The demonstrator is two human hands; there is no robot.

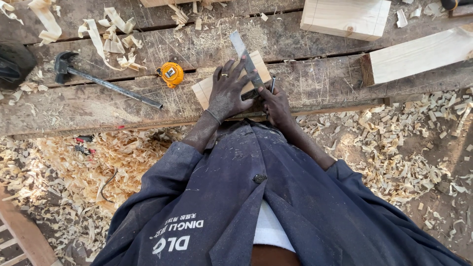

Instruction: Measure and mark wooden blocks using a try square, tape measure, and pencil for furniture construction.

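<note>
Fingers of the left hand (227,91) are spread flat, pressing a grey metal try square (248,61) onto a small pale rectangular wooden board (209,88) at the near edge of the scarred grey plank workbench (305,79). The square's blade runs away from the person, tilted slightly left, across the board's long axis, which slants up to the right. The right hand (276,106) pinches a thin dark pencil (272,84) against the blade's edge. A yellow round tape measure (171,74) and black-headed steel hammer (101,81) lie to the left; containers cannot be seen.
</note>
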